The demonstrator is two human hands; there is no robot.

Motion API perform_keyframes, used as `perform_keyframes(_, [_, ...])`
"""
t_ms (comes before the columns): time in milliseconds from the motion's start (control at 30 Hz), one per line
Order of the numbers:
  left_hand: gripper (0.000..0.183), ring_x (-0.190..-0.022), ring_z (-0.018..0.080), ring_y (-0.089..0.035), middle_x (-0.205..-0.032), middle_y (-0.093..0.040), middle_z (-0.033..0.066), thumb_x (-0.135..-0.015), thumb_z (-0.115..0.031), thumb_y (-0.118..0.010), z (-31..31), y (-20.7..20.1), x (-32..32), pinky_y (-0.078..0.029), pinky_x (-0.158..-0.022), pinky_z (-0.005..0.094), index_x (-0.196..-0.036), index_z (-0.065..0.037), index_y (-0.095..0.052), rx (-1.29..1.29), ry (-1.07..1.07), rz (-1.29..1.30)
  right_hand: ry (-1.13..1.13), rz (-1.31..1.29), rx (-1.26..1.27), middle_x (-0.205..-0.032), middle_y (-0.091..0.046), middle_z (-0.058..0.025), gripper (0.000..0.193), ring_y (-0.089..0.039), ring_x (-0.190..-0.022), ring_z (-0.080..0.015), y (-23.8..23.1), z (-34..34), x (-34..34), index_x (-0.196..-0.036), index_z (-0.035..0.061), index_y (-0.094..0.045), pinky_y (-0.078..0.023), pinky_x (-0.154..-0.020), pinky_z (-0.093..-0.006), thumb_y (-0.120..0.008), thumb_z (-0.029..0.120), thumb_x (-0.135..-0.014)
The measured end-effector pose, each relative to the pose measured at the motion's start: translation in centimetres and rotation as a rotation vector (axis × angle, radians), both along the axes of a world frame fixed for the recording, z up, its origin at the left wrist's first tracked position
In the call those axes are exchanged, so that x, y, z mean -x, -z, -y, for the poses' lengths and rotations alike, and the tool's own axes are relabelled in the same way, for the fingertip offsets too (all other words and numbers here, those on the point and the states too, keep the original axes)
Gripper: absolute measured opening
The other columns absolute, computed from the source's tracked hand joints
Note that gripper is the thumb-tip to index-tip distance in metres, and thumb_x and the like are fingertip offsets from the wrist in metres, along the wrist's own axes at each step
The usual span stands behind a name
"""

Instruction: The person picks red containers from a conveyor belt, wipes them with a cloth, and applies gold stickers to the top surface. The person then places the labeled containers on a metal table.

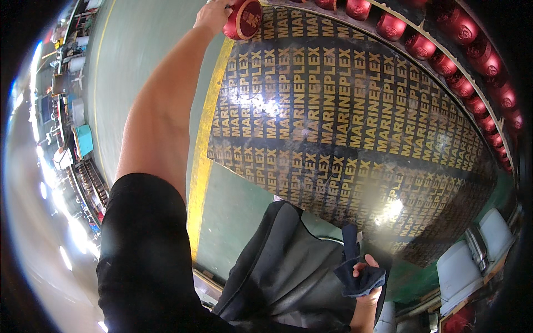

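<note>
My left arm stretches far forward, and my left hand (213,16) grips the side of a shiny red round vessel (244,20) with a raised emblem on its face. Some of the fingers are cut off by the upper edge of the view. The vessel is at the far left corner of a dark board covered with yellow lettering (333,119). Close to my body at the lower right, my right hand (368,273) is closed on a bunched dark blue cloth (358,277), part of which sticks up above the fingers.
Several similar red vessels (420,46) stand in curved rows on racks along the far and right side. Grey padded blocks (458,272) are at the lower right. A yellow line (202,183) runs along the green floor (136,61). Cluttered shelves (78,111) line the left.
</note>
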State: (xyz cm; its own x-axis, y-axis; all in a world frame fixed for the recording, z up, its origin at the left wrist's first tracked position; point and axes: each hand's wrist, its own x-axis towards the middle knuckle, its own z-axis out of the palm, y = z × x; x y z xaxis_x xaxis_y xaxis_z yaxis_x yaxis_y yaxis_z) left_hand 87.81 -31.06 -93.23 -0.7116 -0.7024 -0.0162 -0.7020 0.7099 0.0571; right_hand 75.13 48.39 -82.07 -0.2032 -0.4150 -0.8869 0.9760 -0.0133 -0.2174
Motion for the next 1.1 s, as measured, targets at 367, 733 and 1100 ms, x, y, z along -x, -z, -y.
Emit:
perform_keyframes(367, [0.035, -0.113, 0.0360, -0.063, -0.117, -0.068, 0.0170, -0.094, -0.028, -0.062, -0.6, -0.5, 0.8, -0.050, -0.096, 0.0461, -0.128, -0.018, -0.061, 0.023, -0.144, 0.154, 0.006, -0.019, -0.010, -0.101, -0.070, -0.0240, 0.050, -0.066, -0.079, -0.0285, 0.4, -2.2, 0.2, -0.131, 0.0026, -0.060, -0.056, -0.074, -0.0363, -0.064, 0.034, -0.092])
perform_keyframes(733, [0.057, -0.127, 0.0409, -0.053, -0.138, -0.055, 0.0208, -0.093, -0.027, -0.062, -1.2, -1.8, 0.6, -0.046, -0.103, 0.0511, -0.147, -0.022, -0.045, 0.099, -0.158, 0.219, -0.086, -0.130, 0.139, -0.106, -0.068, -0.0229, 0.074, -0.064, -0.085, -0.0250, 0.3, -2.9, -0.3, -0.138, 0.0002, -0.052, -0.053, -0.080, -0.0361, -0.071, 0.049, -0.086])
perform_keyframes(1100, [0.041, -0.113, 0.0229, -0.061, -0.121, -0.065, 0.0126, -0.102, -0.033, -0.057, -44.0, -10.7, 12.4, -0.047, -0.100, 0.0350, -0.126, 0.000, -0.060, -0.858, -0.017, -0.369, -0.032, -0.144, 0.358, -0.116, -0.064, -0.0152, 0.100, -0.060, -0.099, -0.0184, -10.7, -9.2, 3.6, -0.143, -0.0028, -0.046, -0.047, -0.094, -0.0320, -0.076, 0.065, -0.075])
